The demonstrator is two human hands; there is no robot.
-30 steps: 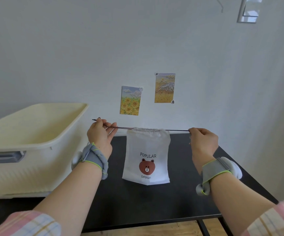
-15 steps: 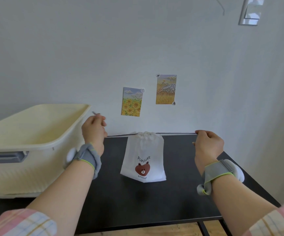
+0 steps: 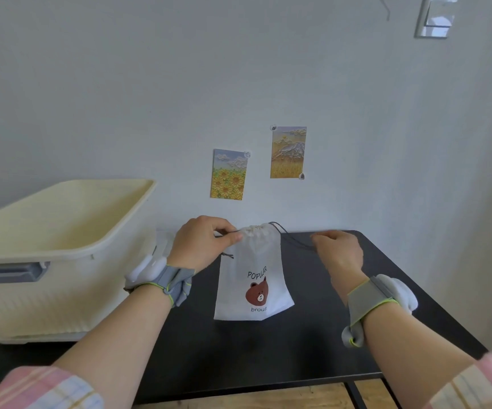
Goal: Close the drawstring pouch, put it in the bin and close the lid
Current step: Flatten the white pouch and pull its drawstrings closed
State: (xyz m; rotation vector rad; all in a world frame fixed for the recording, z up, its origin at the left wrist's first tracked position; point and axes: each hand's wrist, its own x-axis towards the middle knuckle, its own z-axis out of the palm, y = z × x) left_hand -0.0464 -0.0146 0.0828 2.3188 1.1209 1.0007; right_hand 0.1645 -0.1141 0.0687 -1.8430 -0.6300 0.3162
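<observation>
A white drawstring pouch [image 3: 253,278] with a brown bear and the word POPULAR hangs upright over the black table [image 3: 312,349], its bottom edge touching the top. Its neck is gathered tight. My left hand [image 3: 206,243] pinches the gathered neck at its left side. My right hand [image 3: 337,252] is to the right of the pouch, fingers closed on the dark cord [image 3: 295,242], which sags slack between pouch and hand. The cream bin [image 3: 61,261] stands at the left with its lid [image 3: 55,208] raised open.
The bin has a grey handle [image 3: 8,273] on its near side. Two small picture cards [image 3: 228,174] are pinned on the white wall behind the table. The table's front edge runs below my forearms, with wooden floor beyond.
Both hands came inward toward the pouch. The cords, taut and stretched wide before, are now slack. My left hand shifted from the cord to the gathered neck, and the pouch sank lower.
</observation>
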